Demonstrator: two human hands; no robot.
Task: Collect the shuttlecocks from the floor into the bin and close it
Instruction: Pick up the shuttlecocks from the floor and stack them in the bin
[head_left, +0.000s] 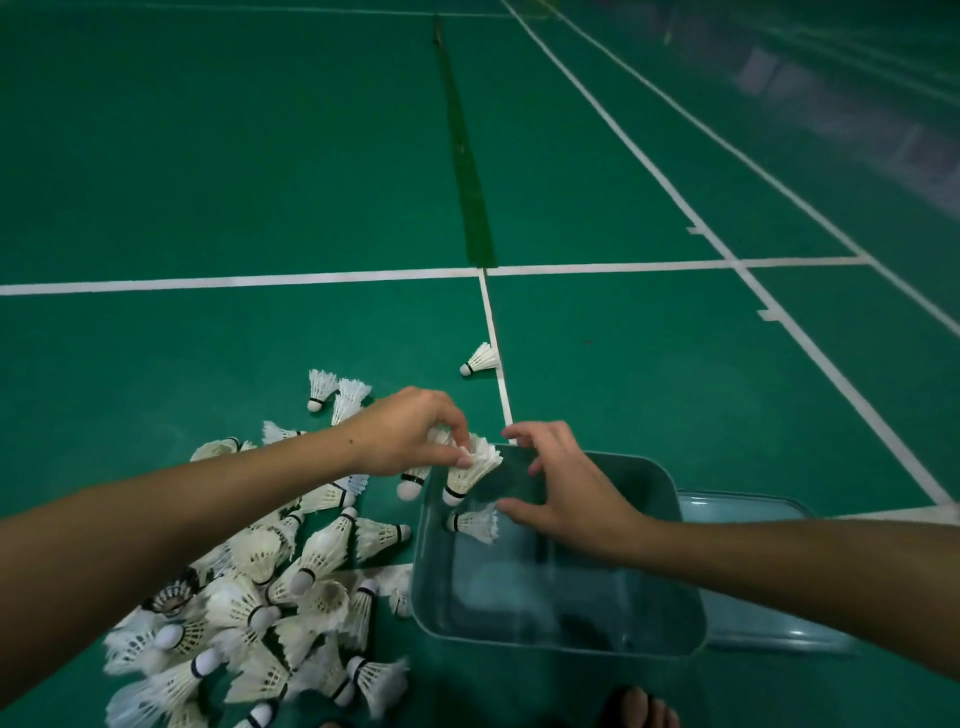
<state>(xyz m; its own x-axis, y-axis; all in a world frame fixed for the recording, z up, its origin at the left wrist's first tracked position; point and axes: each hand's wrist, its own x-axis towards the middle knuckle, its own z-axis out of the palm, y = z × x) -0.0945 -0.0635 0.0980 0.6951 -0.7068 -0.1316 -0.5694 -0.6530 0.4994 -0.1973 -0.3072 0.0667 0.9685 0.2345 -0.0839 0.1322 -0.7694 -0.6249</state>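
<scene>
Dozens of white shuttlecocks lie heaped on the green court floor at the lower left, too tangled to count exactly. Beyond the heap, two more rest side by side, and a single one lies apart, touching a white court line. The left hand reaches across the heap, thumb and fingers pinching the feathers of a held shuttlecock, cork end down, over the near-left rim of the bin. Another one sits just below that hand, outside the bin; whether the hand also holds it I cannot tell. The teal plastic bin stands open on the floor; inside it one shuttlecock shows by the left wall. The right hand hovers over the bin with fingers loosely spread, gripping nothing. Beside the bin on the right, a clear lid lies flat, partly under the right forearm. At the bottom edge, one bare foot shows.
</scene>
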